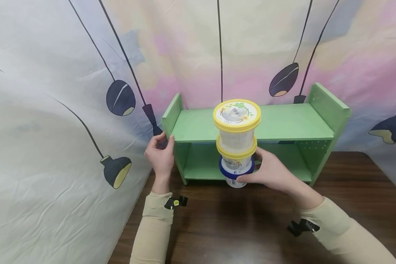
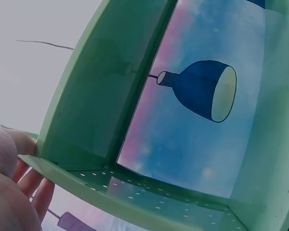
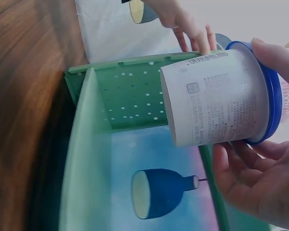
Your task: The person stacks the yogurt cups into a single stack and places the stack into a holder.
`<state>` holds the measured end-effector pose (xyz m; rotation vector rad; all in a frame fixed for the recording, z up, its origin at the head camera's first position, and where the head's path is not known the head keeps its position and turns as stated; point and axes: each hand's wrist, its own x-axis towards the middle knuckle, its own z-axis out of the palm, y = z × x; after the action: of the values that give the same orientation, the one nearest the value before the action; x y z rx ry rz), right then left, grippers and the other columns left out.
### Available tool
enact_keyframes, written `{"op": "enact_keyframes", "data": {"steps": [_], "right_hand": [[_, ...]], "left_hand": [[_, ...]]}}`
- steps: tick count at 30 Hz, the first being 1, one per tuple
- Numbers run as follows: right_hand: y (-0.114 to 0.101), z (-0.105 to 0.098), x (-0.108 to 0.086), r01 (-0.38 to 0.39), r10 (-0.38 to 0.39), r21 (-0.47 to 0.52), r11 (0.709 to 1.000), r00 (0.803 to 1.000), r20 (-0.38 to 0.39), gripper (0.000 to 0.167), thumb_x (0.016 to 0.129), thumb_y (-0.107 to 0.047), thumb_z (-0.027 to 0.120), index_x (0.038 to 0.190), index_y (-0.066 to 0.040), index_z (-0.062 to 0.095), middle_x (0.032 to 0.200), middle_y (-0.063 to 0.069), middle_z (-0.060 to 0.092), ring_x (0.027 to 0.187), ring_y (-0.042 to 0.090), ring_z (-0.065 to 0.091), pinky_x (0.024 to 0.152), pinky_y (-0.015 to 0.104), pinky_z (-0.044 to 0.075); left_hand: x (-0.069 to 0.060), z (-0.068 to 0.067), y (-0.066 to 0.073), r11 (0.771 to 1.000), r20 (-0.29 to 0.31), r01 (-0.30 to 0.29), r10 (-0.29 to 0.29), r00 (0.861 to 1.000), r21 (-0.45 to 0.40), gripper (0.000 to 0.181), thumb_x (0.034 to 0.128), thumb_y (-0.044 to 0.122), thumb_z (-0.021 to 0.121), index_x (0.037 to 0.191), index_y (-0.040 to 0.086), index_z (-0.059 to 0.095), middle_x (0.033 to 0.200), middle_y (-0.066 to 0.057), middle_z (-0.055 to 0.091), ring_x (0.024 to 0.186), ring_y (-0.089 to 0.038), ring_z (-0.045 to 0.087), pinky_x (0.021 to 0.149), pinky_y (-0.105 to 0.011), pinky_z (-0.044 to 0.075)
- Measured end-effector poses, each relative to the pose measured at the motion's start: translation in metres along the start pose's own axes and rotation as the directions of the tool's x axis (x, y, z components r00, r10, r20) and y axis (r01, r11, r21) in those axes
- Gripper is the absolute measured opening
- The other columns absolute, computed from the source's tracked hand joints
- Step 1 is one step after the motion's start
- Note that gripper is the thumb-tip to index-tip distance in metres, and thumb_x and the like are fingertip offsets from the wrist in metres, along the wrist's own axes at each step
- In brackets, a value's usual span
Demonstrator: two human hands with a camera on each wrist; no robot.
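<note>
My right hand (image 1: 272, 171) holds a stack of three paper tubs, its thumb and fingers round the bottom one by the rim. That bottom tub (image 1: 235, 182) has a blue lid and, in the right wrist view, a white printed side. Above it stand a middle tub (image 1: 234, 163) and a top tub (image 1: 236, 141), both with yellow lids. At the left, my left hand (image 1: 161, 156) grips the front edge of the side panel of a green two-tier shelf (image 1: 198, 123). Its thumb and fingers straddle that edge in the left wrist view (image 2: 31, 185).
The shelf stands on a dark brown wooden table (image 1: 224, 234), with perforated side panels (image 3: 135, 94). Behind it and on the left hangs a pastel cloth (image 1: 191, 47) printed with dark lamps. Both wrists wear a black strap mount.
</note>
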<state>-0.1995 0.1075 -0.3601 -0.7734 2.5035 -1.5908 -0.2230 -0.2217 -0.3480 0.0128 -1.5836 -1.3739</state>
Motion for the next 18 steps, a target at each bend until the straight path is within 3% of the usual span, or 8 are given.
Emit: {"op": "enact_keyframes", "data": {"steps": [6, 11, 18], "right_hand": [[-0.013, -0.014, 0.005, 0.013, -0.013, -0.036, 0.999, 1.0, -0.012, 0.087, 0.077, -0.037, 0.099, 0.15, -0.023, 0.053, 0.138, 0.004, 0.066, 0.129, 0.031, 0.062, 0.102, 0.058, 0.056], [-0.024, -0.022, 0.008, 0.015, -0.016, -0.058, 0.998, 1.0, -0.021, 0.088, 0.077, -0.038, 0.099, 0.15, -0.021, 0.053, 0.139, 0.004, 0.066, 0.13, 0.031, 0.061, 0.104, 0.059, 0.054], [-0.044, -0.035, 0.015, -0.001, 0.0, -0.023, 1.0, 0.999, -0.04, 0.09, 0.077, -0.039, 0.099, 0.152, -0.021, 0.052, 0.141, 0.003, 0.064, 0.133, 0.03, 0.058, 0.109, 0.06, 0.049]], "left_hand": [[-0.001, 0.002, 0.002, 0.999, -0.005, -0.027, 0.027, 1.0, -0.024, 0.017, 0.0864, -0.013, 0.08, 0.102, -0.016, 0.074, 0.101, -0.03, 0.075, 0.086, -0.038, 0.073, 0.072, -0.019, 0.057], [-0.002, 0.002, 0.002, 0.997, -0.008, -0.069, 0.069, 0.998, -0.022, 0.017, 0.0858, -0.015, 0.08, 0.1, -0.018, 0.072, 0.108, -0.03, 0.072, 0.087, -0.029, 0.072, 0.071, -0.016, 0.056], [0.0, 0.002, 0.0, 0.999, -0.009, -0.047, 0.047, 0.999, -0.005, 0.017, 0.0858, -0.013, 0.081, 0.101, -0.016, 0.073, 0.097, -0.031, 0.074, 0.082, -0.024, 0.071, 0.07, -0.015, 0.054]]}}
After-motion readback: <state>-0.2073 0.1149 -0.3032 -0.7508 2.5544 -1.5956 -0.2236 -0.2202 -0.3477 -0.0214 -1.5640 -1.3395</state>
